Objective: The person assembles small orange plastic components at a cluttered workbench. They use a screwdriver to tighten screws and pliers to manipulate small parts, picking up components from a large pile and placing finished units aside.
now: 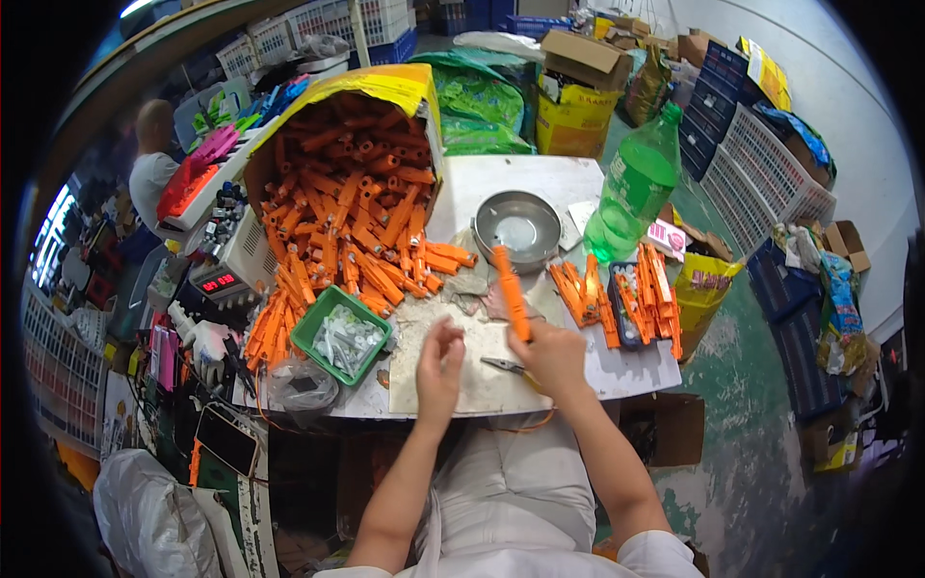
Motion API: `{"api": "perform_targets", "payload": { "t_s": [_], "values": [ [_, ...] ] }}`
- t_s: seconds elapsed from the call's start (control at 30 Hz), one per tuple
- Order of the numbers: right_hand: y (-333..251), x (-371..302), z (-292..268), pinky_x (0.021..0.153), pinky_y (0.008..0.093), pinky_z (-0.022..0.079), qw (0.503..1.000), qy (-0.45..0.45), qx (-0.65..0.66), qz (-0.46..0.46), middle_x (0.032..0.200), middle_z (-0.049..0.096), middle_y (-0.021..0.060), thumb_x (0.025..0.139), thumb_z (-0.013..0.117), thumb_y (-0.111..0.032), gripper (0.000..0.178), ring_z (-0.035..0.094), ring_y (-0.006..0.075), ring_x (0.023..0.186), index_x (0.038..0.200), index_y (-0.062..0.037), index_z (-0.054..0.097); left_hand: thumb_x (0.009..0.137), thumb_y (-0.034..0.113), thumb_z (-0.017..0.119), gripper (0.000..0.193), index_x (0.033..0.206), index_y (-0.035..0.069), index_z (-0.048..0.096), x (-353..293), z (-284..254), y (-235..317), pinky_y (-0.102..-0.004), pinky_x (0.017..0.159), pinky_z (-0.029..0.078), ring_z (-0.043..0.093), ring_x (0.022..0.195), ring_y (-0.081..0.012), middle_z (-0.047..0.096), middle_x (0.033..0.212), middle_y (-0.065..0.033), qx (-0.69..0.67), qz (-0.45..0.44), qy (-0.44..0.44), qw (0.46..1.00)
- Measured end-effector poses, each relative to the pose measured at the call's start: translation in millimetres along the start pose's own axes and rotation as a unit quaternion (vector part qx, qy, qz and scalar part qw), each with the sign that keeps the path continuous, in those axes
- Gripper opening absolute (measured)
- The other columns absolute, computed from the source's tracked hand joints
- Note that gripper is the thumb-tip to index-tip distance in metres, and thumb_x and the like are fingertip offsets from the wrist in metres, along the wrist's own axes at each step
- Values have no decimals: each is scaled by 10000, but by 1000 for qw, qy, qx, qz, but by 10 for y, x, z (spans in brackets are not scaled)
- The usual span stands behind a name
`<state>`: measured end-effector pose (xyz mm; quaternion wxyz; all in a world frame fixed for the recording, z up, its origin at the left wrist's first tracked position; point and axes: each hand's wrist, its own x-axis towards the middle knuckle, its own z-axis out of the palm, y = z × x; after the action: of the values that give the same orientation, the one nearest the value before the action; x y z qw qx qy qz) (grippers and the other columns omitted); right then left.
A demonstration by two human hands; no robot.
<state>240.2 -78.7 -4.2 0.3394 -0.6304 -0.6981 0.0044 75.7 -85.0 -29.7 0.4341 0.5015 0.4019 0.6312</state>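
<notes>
While left hand point(440, 371) is open by table's front edge point(617, 383), right hand point(557, 364) grips likely light, stiff orange piece point(509, 291), best held low.

White wall: the plain wall point(853, 120) stands at the right side and looks curved.
Green floor: the paint of the floor point(761, 424) is worn into pale patches.
Worktable: the table point(472, 178) has a whitish top, stained in its front part.
Crates: blue crates point(711, 91) and a white lattice crate point(761, 159) are stacked near this wall.
Bright panel: at far left shines a slanted panel point(55, 236); whether window or lamp, I cannot tell.
Light: the wall is bright, the left edge dimmer.
</notes>
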Motion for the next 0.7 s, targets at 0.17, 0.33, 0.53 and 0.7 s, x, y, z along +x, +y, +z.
{"api": "perform_targets", "payload": {
  "t_s": [0.17,0.33,0.53,0.7],
  "values": [
    [-419,-392,60,497,369,453,991,-78,87,-63,650,618,106,850,620,-315,262,604,254,534,830,-54,620,916,167,591,468,1299,-53,437,200,-73,152,-232,805,471,584,902,-111,605,1013,-79,-46,-90,-47,994],
    [-249,-742,-421,602,387,480,920,-176,315,153,751,635,121,887,592,-272,279,621,295,664,1032,-35,560,942,187,531,462,1328,-31,399,263,-393,193,-270,775,510,629,876,-148,616,1016,-91,-52,-131,-58,988],
    [377,-1142,-802,859,416,415,991,-1,-4,135,1038,567,160,766,691,-122,303,521,341,994,1020,-15,567,975,261,466,350,1226,18,452,217,-310,258,-299,741,531,627,792,-149,566,834,-38,-49,-143,-27,988],
    [266,-658,-423,854,399,411,995,-76,53,-36,1036,548,142,762,690,-147,279,506,318,1013,962,-17,546,964,267,508,314,1134,5,541,135,-127,203,-241,707,491,570,737,-83,539,765,-8,-4,-60,-61,996]
  ]
}}
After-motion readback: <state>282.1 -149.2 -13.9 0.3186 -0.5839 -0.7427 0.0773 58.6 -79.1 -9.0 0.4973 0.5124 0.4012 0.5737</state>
